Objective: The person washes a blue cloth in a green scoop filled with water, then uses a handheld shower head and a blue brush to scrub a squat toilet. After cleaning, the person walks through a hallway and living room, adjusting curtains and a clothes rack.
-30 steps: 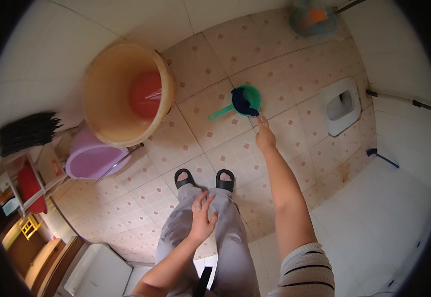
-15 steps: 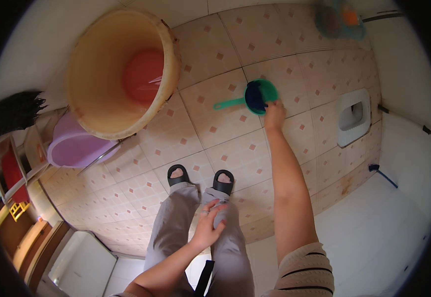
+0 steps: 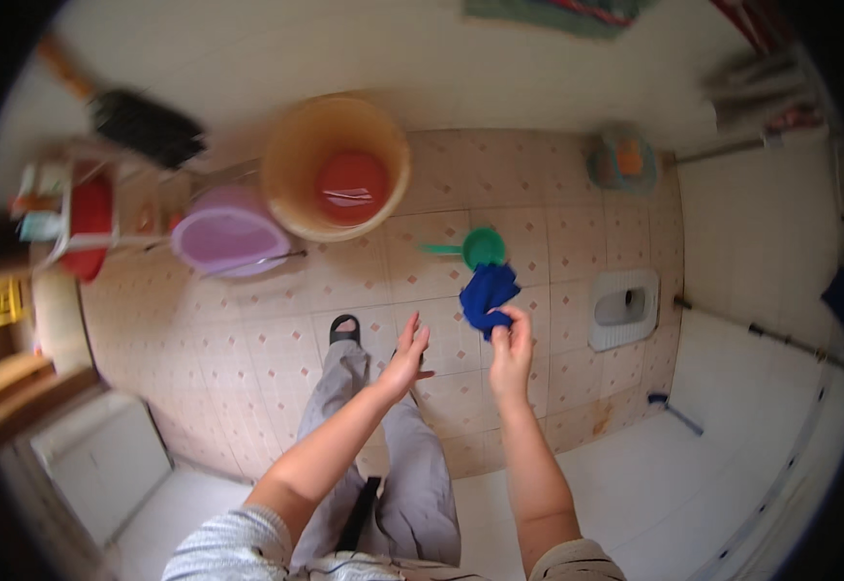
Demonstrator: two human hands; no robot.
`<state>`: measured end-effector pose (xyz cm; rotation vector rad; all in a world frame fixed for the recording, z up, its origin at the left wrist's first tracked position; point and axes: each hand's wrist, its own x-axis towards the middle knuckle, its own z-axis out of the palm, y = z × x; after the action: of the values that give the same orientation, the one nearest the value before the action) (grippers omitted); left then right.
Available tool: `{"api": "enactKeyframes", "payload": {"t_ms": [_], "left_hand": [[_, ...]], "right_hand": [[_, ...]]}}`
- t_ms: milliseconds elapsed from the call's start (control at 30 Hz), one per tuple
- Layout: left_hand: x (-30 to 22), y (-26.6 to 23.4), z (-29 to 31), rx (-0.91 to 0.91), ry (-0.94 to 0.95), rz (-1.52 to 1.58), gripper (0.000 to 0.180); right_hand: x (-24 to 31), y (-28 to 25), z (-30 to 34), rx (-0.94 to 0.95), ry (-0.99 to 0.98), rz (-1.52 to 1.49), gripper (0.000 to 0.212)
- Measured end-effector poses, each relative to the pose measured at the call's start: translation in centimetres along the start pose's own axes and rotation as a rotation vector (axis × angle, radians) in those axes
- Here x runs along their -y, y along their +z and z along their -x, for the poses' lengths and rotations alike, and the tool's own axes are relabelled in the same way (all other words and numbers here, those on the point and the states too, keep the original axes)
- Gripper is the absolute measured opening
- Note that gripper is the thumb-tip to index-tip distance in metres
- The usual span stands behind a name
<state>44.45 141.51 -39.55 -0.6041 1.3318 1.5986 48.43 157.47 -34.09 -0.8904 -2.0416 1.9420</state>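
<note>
A crumpled dark blue cloth [image 3: 489,294] hangs from my right hand [image 3: 510,351], its fingers pinched on the lower edge. Just beyond the cloth, a green plastic dipper [image 3: 483,248] rests on the tiled floor, its handle pointing left; the cloth covers part of its near rim in this view. My left hand [image 3: 404,360] is held out in front of my legs, fingers stretched and apart, with nothing in it.
A big tan bucket [image 3: 398,184] with something red at its bottom stands at the wall. Beside it is a purple basin [image 3: 233,235], then a rack [image 3: 117,208]. A squat toilet [image 3: 625,308] lies to the right, a blue-headed brush [image 3: 675,412] near it.
My right hand has lifted the blue cloth out of the green dipper and drawn it nearer. My left hand has come up off my leg. The view has tilted up.
</note>
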Motion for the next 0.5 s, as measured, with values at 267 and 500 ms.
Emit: {"api": "enactKeyframes", "payload": {"t_ms": [267, 500], "left_hand": [[-2.1, -7.7, 10.2, 0.099, -0.127, 0.503, 0.029], [0.5, -21.2, 33.0, -0.209, 0.176, 0.462, 0.048]], "right_hand": [[14.5, 8.1, 16.0, 0.678, -0.064, 0.011, 0.015], [14.8, 16.6, 24.4, 0.613, 0.121, -0.073, 0.022]]}}
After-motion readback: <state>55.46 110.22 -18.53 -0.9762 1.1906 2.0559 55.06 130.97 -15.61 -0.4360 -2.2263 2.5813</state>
